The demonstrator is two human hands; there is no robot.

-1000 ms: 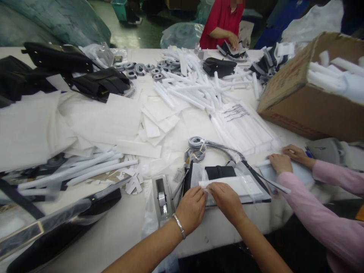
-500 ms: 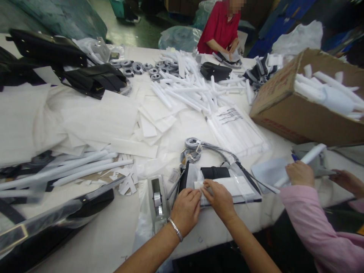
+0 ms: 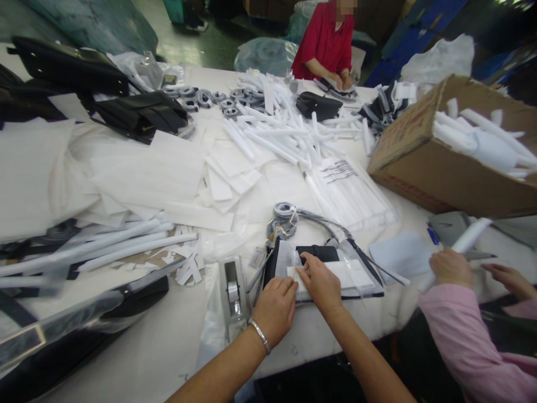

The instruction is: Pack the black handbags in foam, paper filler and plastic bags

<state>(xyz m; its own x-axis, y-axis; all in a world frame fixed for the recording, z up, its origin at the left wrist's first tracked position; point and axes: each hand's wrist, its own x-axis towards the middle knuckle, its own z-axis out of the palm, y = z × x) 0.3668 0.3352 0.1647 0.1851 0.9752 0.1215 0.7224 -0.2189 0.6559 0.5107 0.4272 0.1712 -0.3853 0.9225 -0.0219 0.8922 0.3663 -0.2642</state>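
Observation:
A black handbag (image 3: 272, 264) lies on the table before me, partly under clear plastic film. Across its front rests a flat white sheet (image 3: 354, 274), just below a black flap (image 3: 325, 254). My left hand (image 3: 274, 308), with a silver bangle at the wrist, has its fingers closed together at the sheet's left end. On the same end is my right hand (image 3: 322, 282), its thumb on the sheet and its forefinger stretched apart toward the flap. A wrapped grey strap (image 3: 285, 211) is coiled behind the bag. My palms hide the bag's lower left corner.
A tape dispenser (image 3: 233, 294) stands left of my left hand. To the right, a co-worker's pink sleeve (image 3: 455, 313) and hands work with a white tube (image 3: 470, 235). A cardboard box (image 3: 415, 162) holds white tubes. Further left lies a black wrapped bag (image 3: 138, 302).
My right hand has shifted slightly up and left, its forefinger now nearer the flap. The left hand stays put. The co-worker's hand with the white tube has moved a little right.

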